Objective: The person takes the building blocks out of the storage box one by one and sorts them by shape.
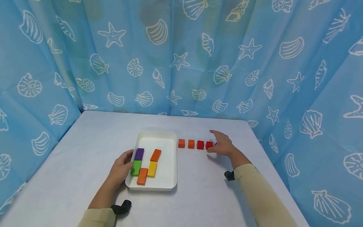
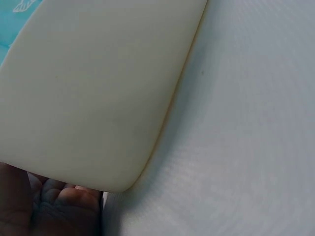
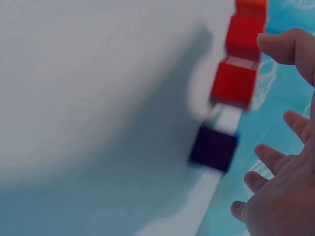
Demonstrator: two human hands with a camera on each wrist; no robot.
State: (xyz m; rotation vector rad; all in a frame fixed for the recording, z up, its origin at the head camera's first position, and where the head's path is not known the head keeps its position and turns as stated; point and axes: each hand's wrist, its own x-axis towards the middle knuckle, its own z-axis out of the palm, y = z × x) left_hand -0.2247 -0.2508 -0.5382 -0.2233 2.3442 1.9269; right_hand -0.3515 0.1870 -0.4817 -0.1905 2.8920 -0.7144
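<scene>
A white tray (image 1: pixel 165 157) lies on the table, and my left hand (image 1: pixel 120 168) grips its left wall with the thumb over the rim. Under the left wrist view, the palm (image 2: pixel 66 209) shows beside the tray's pale outer wall (image 2: pixel 98 98). My right hand (image 1: pixel 222 145) reaches over the right end of a row of blocks, its fingers spread and holding nothing. From the left, the row has orange blocks (image 1: pixel 181 143), then red blocks (image 1: pixel 200 145). A dark purple block (image 3: pixel 214 147) ends it, mostly hidden by the hand in the head view.
Inside the tray, toward its left, lie a purple block (image 1: pixel 139 154), a green block (image 1: pixel 136 168), a yellow block (image 1: pixel 152 169) and orange blocks (image 1: pixel 142 176). The white-covered table (image 1: pixel 198 195) ends at a blue shell-patterned curtain (image 1: pixel 181 82) behind and at both sides.
</scene>
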